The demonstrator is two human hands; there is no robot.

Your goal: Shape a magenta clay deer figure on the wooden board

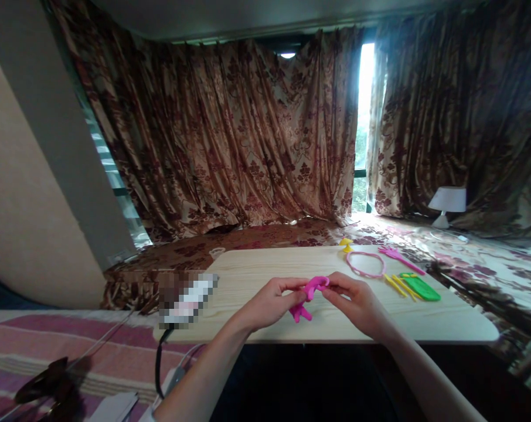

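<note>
Over the near middle of the table, both hands hold a bright pink, clay-like figure (316, 285) with a curved upper part and short stubs like legs below. My left hand (272, 302) pinches its left side between thumb and fingers. At the right end of the curve, my right hand (351, 296) has thumb and fingertips closed on the piece. The fingers partly cover the figure, so its full shape is hidden.
On the table (248, 293), to the right, lie a pink ring (366, 274), a pink hand-shaped stick (401, 259), yellow sticks (400, 286) and a green flat piece (420, 287). A small yellow piece (346, 244) is at the back edge. A blurred-out device (189, 302) lies left.
</note>
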